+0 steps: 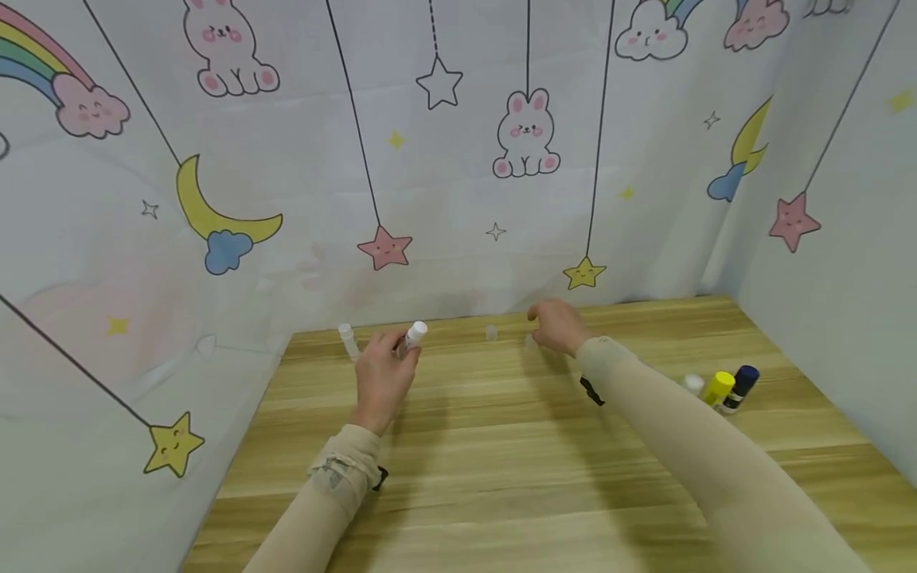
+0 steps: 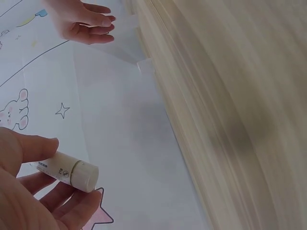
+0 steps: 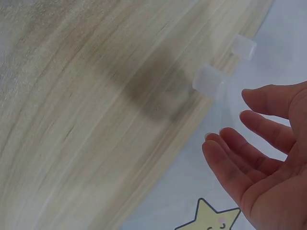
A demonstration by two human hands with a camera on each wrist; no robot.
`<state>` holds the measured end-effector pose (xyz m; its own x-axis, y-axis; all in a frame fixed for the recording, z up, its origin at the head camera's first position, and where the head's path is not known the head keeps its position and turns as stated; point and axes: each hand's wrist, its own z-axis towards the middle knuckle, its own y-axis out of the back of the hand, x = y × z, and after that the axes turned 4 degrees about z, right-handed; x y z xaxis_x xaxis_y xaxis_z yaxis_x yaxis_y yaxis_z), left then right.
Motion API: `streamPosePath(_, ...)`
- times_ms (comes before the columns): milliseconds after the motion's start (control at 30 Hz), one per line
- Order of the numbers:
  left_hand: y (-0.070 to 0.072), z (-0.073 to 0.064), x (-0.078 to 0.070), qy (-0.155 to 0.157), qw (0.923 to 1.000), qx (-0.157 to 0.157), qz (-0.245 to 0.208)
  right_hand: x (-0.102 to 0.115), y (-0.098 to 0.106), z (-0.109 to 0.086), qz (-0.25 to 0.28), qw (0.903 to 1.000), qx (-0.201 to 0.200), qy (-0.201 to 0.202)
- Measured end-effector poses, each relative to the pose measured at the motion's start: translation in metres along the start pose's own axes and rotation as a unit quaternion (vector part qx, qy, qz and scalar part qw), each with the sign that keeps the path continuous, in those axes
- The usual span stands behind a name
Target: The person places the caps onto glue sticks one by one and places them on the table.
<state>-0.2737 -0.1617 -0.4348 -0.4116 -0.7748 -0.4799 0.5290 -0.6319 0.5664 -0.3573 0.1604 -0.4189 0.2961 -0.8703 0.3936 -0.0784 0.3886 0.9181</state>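
Observation:
My left hand [image 1: 378, 380] grips a white glue stick [image 1: 415, 334] above the table, its white end pointing up. In the left wrist view, the thumb and fingers lie around the tube, with small print on its side. At the table's far edge, my right hand [image 1: 562, 328] has its fingers loosely bent and holds nothing. Close to its fingertips in the right wrist view stands a translucent cap [image 3: 209, 81], with a second translucent cap [image 3: 243, 47] farther along the edge. Another white glue stick [image 1: 349, 341] stands just left of my left hand.
On the right side of the wooden table [image 1: 487, 477] stand a white-topped stick [image 1: 692, 384], a yellow-capped stick [image 1: 719, 387] and a dark blue-capped stick [image 1: 743, 387], partly behind my right sleeve. A printed curtain [image 1: 458, 191] hangs right behind the table's far edge.

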Motion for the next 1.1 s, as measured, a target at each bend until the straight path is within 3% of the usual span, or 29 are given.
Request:
streamPosePath(200,0.0,-0.001,-0.004,-0.013,0.9999,-0.005,-0.004,-0.004,-0.005,0.006,0.013,0.9997,0.008,-0.019)
streamPosePath(600,0.0,-0.005,-0.01,-0.025,0.9996,-0.004,-0.016,-0.012,-0.025,0.016,0.024,0.9997,0.001,0.004)
streamPosePath(767,-0.002,-0.004,-0.012,-0.033,0.9993,-0.01,-0.011,-0.012,-0.025,0.017,0.017,0.9998,-0.005,0.003)
streamPosePath(1100,-0.001,-0.009,-0.013,-0.043,0.999,-0.006,-0.008,-0.004,-0.023,0.01,0.052,0.9985,0.01,-0.013)
